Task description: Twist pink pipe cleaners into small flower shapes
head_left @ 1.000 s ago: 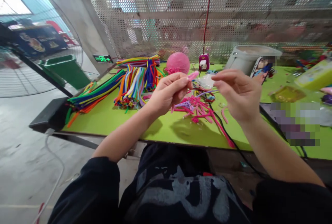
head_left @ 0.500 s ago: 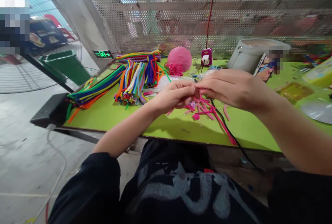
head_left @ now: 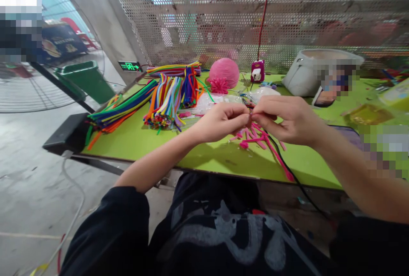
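In the head view, the left hand (head_left: 225,122) and the right hand (head_left: 283,118) meet above the green table (head_left: 217,159) — each has thumb and fingers pinched together, tips almost touching. What they pinch is too small and too much hidden to tell. Just below them lie the pink pipe cleaner pieces (head_left: 255,136), near the black cable (head_left: 287,167). Behind the hands stands the pink ball (head_left: 224,73); the bundle of multicolored pipe cleaners (head_left: 164,101) is at the left hand's outer side.
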The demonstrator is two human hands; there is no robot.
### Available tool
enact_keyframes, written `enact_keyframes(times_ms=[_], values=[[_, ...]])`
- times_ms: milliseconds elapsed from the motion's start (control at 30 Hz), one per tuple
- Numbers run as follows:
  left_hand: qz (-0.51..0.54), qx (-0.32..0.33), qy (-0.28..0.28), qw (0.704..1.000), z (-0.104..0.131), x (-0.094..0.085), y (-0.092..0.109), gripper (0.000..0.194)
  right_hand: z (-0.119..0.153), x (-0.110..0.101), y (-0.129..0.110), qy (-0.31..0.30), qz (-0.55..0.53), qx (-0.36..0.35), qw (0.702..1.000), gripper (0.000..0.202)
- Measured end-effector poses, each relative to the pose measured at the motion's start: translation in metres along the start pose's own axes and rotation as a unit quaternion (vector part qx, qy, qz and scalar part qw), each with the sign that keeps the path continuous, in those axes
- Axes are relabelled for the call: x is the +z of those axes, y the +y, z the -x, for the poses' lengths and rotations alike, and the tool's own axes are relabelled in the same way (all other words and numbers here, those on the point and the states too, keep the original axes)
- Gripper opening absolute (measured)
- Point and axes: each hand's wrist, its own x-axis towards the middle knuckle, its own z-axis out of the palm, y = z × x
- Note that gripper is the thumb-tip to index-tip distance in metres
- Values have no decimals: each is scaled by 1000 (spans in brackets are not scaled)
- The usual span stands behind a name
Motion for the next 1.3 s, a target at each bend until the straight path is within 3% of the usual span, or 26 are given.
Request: enact_keyframes(times_ms=[33, 100, 133, 200, 267, 300, 333, 367, 400, 467, 533, 600, 667, 733, 900, 1000, 1067, 1200, 1267, 1300], values=[[-84, 61, 29, 994, 1, 2, -1, 27, 0, 2, -2, 2, -54, 51, 997, 19], [-255, 178, 81, 947, 4, 4, -3, 27, 0, 7, -7, -5, -194, 180, 964, 23], [-330, 228, 97, 911, 4, 4, -4, 26, 0, 11, -8, -9, -284, 248, 926, 26], [-449, 317, 109, 828, 4, 1, -8, 25, -1, 19, -11, -14, -448, 350, 823, 34], [-532, 385, 111, 747, 1, -5, -12, 24, -3, 28, -11, -23, -540, 397, 742, 37], [-556, 407, 108, 717, -1, -8, -15, 24, -3, 31, -10, -26, -550, 407, 729, 37], [-567, 418, 105, 702, -4, -10, -18, 24, -3, 34, -9, -23, -542, 409, 734, 37], [-564, 414, 105, 706, -6, -12, -20, 24, -3, 36, -7, -14, -524, 410, 746, 37], [-546, 397, 113, 729, -7, -13, -23, 24, -1, 38, -4, 8, -497, 408, 766, 37], [-457, 326, 140, 816, -9, -13, -26, 25, 4, 37, 3, 83, -385, 368, 842, 32], [-319, 228, 149, 908, -8, -11, -26, 25, 11, 35, 10, 155, -215, 259, 929, 22], [-180, 129, 114, 968, -6, -9, -25, 27, 16, 33, 15, 190, -50, 127, 972, 21], [-73, 58, 63, 994, -4, -8, -24, 28, 18, 34, 16, 180, 24, 40, 983, 18], [-4, 21, 33, 999, -3, -7, -22, 31, 18, 37, 13, 160, 35, 11, 986, 10], [-8, 1, 7, 1000, -1, -4, -16, 38, 13, 38, -2, 122, -9, 88, 989, 21], [-136, 57, 27, 989, 1, -2, -14, 31, 9, 35, -11, 88, -74, 174, 978, 20], [-239, 124, 34, 962, 3, -2, -16, 28, 7, 35, -14, 68, -180, 273, 943, 20], [-429, 276, 49, 859, 5, -2, -23, 26, 1, 42, -12, 30, -452, 447, 771, 27], [-499, 328, 53, 801, 5, -3, -28, 26, 0, 47, -9, -2, -510, 475, 717, 35], [-521, 344, 51, 779, 5, -3, -31, 27, 0, 49, -8, -20, -520, 481, 706, 37]])
